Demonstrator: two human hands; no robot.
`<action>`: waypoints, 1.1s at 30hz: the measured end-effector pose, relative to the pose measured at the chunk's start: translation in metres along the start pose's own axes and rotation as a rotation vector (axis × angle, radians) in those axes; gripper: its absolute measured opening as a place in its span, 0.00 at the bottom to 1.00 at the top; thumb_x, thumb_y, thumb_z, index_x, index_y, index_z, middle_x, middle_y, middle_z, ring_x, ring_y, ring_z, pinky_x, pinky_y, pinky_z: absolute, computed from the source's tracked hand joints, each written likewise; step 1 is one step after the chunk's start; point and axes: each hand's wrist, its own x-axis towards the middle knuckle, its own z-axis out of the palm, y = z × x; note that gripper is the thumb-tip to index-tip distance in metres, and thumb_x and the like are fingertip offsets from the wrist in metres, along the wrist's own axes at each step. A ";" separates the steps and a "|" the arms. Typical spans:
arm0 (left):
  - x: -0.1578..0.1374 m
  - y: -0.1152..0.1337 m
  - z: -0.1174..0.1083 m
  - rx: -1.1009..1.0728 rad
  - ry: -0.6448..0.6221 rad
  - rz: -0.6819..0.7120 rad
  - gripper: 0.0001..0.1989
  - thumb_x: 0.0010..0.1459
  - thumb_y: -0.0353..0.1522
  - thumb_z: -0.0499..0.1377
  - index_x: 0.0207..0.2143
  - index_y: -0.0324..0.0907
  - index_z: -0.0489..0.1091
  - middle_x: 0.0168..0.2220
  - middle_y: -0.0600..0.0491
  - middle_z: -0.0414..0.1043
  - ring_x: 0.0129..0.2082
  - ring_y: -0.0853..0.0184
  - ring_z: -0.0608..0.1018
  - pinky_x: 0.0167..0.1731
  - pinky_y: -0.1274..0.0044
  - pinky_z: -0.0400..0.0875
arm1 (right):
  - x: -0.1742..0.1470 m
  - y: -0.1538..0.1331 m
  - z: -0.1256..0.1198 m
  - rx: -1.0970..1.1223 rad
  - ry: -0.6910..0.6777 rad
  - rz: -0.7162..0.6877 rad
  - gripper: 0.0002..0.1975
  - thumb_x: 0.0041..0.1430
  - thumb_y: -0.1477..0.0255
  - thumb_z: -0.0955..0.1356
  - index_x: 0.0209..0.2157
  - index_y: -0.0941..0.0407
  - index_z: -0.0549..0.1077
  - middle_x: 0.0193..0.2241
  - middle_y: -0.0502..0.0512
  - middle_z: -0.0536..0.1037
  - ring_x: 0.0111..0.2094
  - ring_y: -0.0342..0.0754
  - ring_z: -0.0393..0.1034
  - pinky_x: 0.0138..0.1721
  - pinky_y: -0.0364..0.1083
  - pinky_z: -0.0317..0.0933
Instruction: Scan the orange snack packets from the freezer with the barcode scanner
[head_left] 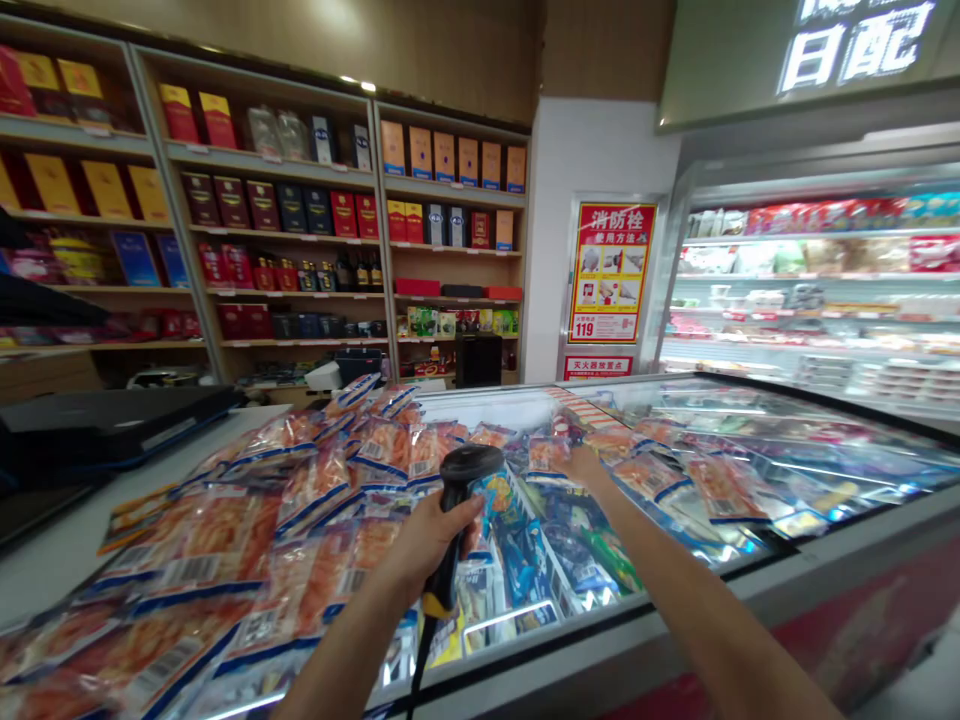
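Note:
My left hand is closed around the handle of a black barcode scanner; its cable hangs down past my wrist. Farther off, my right hand reaches over the freezer, its fingers closed at the edge of a clear snack packet with orange-brown contents. Blur partly hides those fingertips. Left of the scanner, a large heap of similar blue-edged snack packets covers the freezer top, many with barcodes showing. To the right, more loose packets lie on the glass.
A chest freezer with a glass top stretches across the front, colourful packs visible inside. At left, a black device sits on a white counter. Behind stand shelves of boxes, a red fire-hydrant poster and a lit refrigerated display.

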 end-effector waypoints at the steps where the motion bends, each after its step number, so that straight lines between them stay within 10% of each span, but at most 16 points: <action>1: -0.001 0.000 -0.001 -0.004 0.003 -0.002 0.15 0.42 0.41 0.58 0.19 0.40 0.58 0.13 0.59 0.61 0.13 0.76 0.63 0.16 0.82 0.57 | 0.002 0.001 0.004 0.088 0.024 0.034 0.15 0.39 0.60 0.67 0.19 0.59 0.71 0.25 0.64 0.74 0.33 0.56 0.68 0.27 0.44 0.56; 10: -0.010 -0.005 -0.014 0.074 -0.027 0.018 0.16 0.43 0.43 0.56 0.21 0.40 0.58 0.13 0.59 0.61 0.13 0.75 0.63 0.16 0.81 0.57 | -0.009 -0.005 0.029 0.682 0.381 0.086 0.15 0.43 0.66 0.61 0.29 0.62 0.71 0.26 0.57 0.75 0.27 0.47 0.67 0.27 0.42 0.57; 19: -0.016 -0.008 -0.021 0.050 -0.031 0.018 0.16 0.41 0.43 0.57 0.22 0.40 0.58 0.15 0.59 0.61 0.14 0.75 0.64 0.16 0.81 0.58 | -0.017 -0.040 0.036 1.079 0.461 0.016 0.14 0.37 0.62 0.63 0.23 0.59 0.67 0.20 0.52 0.71 0.23 0.43 0.62 0.27 0.42 0.57; 33: -0.015 -0.005 -0.030 0.055 0.044 0.083 0.15 0.42 0.41 0.57 0.18 0.39 0.58 0.11 0.59 0.60 0.12 0.76 0.62 0.15 0.82 0.55 | -0.029 -0.082 0.045 0.726 0.319 0.066 0.14 0.44 0.66 0.59 0.27 0.59 0.71 0.26 0.58 0.75 0.28 0.49 0.67 0.29 0.44 0.59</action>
